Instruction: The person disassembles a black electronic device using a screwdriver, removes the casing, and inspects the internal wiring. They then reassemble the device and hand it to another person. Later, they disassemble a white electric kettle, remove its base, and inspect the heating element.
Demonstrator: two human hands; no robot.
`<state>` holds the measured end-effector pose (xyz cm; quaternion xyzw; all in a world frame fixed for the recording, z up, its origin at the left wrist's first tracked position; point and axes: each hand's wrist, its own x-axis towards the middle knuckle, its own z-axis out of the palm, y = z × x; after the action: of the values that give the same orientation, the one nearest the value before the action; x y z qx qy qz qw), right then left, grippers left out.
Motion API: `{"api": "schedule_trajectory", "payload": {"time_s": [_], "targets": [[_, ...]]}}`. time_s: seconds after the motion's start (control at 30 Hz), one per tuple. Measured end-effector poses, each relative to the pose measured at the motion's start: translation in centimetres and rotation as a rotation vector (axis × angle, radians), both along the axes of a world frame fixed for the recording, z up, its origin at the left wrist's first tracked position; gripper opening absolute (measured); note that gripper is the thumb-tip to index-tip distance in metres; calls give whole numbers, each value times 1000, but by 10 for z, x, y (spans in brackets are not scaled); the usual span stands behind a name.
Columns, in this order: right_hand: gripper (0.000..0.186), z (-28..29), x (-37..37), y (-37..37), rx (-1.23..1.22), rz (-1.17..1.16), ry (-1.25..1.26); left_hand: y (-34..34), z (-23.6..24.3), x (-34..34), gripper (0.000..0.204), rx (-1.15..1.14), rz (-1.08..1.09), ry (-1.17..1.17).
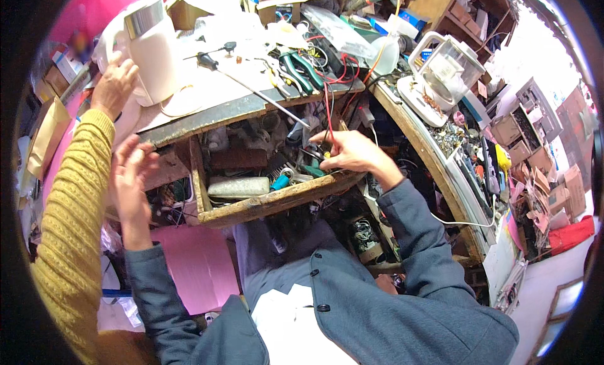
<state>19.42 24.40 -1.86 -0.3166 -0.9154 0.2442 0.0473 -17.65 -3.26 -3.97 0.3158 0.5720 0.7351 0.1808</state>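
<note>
My right hand (355,154) reaches over the pulled-out wooden drawer (264,204), thumb and fingers pinched together. A small yellow-and-dark piece (326,155) shows at the fingertips; I cannot make out what it is. Inside the drawer lie a teal-handled item (281,180), a pale oblong block (238,187) and a jumble of small parts. To the drawer's left my left hand (132,176) is raised, slightly blurred, fingers apart and holding nothing. Just beyond it, another person's hand (115,85), in a mustard knit sleeve, rests on a white jug-shaped appliance (151,60) on the bench.
A long screwdriver (251,91) lies on the bench top, its tip jutting over the drawer. Teal-handled pliers (296,72) and red test leads (345,69) are behind. A clear blender jug (450,69) stands at right. Pink sheet (198,264) hangs below, left of my lap.
</note>
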Motion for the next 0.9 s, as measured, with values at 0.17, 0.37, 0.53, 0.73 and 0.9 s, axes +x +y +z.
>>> {"api": "schedule_trajectory", "payload": {"time_s": [0.17,0.37,0.53,0.73,0.9], "targets": [[22,-28,-12,12,245,-56,223,17,3,77,21,-135,-284,109],[29,74,-22,-16,-520,-123,522,50,14,149,49,-144,-441,696],[40,75,-43,-22,-951,-12,676,107,16,190,76,102,-571,502],[58,59,-56,-32,-1117,-178,983,123,-7,192,29,46,-624,-192],[42,29,-80,-23,-1586,-195,1414,118,-29,205,27,12,-664,-188]]}}
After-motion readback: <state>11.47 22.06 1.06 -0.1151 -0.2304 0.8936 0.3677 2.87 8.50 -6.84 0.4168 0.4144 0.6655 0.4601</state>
